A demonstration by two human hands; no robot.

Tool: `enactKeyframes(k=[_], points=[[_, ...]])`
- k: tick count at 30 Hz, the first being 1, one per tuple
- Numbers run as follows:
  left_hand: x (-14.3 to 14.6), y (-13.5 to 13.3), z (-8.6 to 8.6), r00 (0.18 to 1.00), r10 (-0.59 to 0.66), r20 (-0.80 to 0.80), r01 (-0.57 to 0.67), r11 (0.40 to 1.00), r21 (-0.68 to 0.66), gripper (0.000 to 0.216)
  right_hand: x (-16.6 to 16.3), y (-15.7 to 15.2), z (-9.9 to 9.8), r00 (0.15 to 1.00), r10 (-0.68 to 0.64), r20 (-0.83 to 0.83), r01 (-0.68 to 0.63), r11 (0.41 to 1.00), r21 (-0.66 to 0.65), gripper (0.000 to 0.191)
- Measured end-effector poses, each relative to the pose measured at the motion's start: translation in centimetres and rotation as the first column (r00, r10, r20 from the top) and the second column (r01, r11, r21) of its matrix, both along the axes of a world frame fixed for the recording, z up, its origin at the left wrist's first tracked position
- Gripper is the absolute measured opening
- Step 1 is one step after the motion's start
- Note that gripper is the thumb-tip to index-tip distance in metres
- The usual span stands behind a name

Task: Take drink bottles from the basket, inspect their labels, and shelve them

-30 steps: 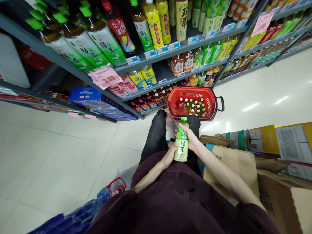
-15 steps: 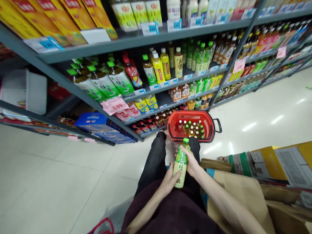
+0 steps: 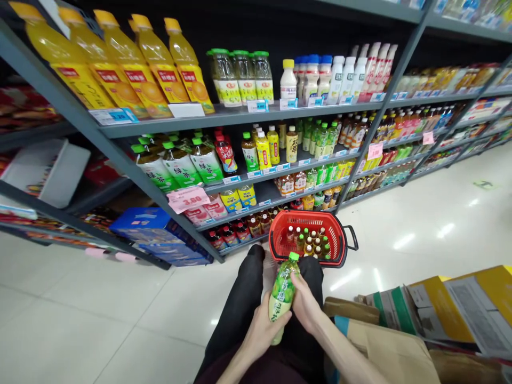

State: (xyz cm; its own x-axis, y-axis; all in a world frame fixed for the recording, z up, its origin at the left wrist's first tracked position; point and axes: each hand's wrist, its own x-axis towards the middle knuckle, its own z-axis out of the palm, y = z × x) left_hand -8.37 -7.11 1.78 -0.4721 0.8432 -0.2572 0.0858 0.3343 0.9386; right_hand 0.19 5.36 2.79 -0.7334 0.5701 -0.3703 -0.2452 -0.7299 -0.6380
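Note:
I hold a green-tea bottle [image 3: 281, 293] with a green cap upright over my lap, between both hands. My left hand [image 3: 262, 333] wraps its lower half from the left. My right hand [image 3: 304, 304] grips its side from the right, fingers closed on the label. Just beyond the bottle, a red shopping basket [image 3: 336, 234] sits on the floor with several small bottles standing inside. My legs in black trousers [image 3: 244, 304] stretch toward the basket.
Grey store shelving [image 3: 224, 114] full of drink bottles runs across the front, with a pink price tag [image 3: 188, 199] hanging out. Blue cartons [image 3: 156, 234] sit under the lowest shelf at left. Cardboard boxes [image 3: 440, 314] crowd my right side. White tiled floor spreads left and right.
My view has tilted up, bringing a higher shelf of orange juice bottles into sight. The bottle has turned in my hands and now leans a little to the right.

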Motion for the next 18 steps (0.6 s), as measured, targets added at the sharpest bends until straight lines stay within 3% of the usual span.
enactKeyframes(k=[5,10,18], points=[[-1.2,0.1,0.4,1.0,0.008,-0.024,-0.005,0.996,0.089,0.063,0.2,-1.0,-0.1,0.981,0.181,0.069,-0.191,0.965,0.18,0.055],[-1.7,-0.4,0.2,0.996,-0.037,-0.085,0.044,0.995,0.088,0.069,0.1,-1.6,-0.9,0.955,0.25,0.159,-0.287,0.914,0.287,0.058],[-2.9,-1.0,0.2,0.944,-0.134,-0.301,0.161,0.985,0.067,0.072,-0.4,-2.2,-1.3,0.963,0.038,0.267,-0.199,0.771,0.606,0.041]])
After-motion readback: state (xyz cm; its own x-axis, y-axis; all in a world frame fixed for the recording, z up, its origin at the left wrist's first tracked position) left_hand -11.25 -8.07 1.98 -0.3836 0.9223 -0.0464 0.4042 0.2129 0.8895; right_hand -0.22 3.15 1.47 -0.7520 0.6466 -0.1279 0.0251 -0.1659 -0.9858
